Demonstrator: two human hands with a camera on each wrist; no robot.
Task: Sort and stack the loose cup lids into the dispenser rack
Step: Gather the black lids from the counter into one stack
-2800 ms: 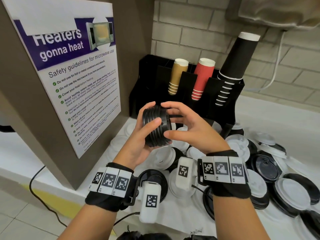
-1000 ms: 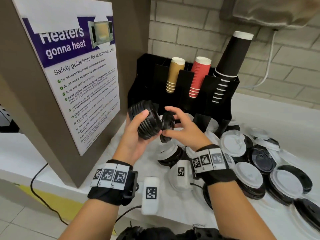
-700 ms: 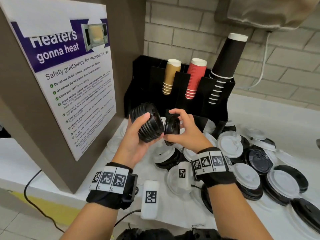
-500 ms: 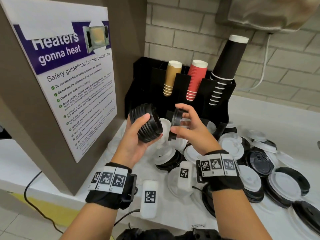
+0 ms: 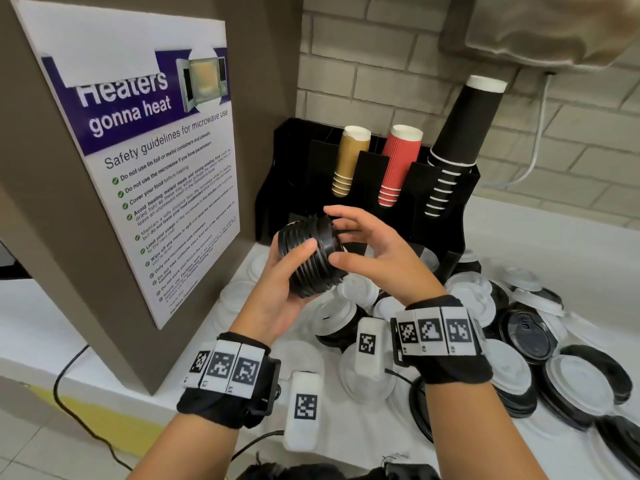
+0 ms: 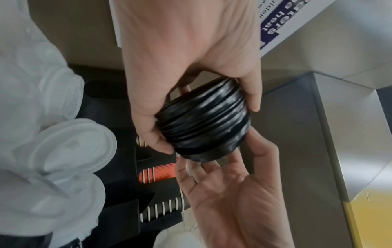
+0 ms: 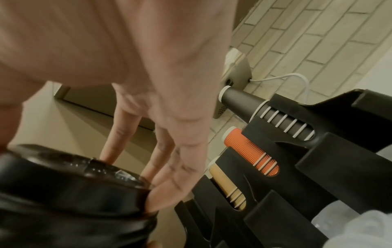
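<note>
Left hand (image 5: 287, 289) grips black lid stack (image 5: 311, 256) axis-horizontal, right hand (image 5: 377, 258) fingers straight pressing its right end; dispenser rack (image 5: 446, 216) just beyond, far-right.

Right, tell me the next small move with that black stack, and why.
Probably press the end lid fully home with the right hand. Its straight fingers sit against the end of the black lid stack, which the left hand grips, so it looks just added. Only then carry the stack to the dispenser rack.
</note>
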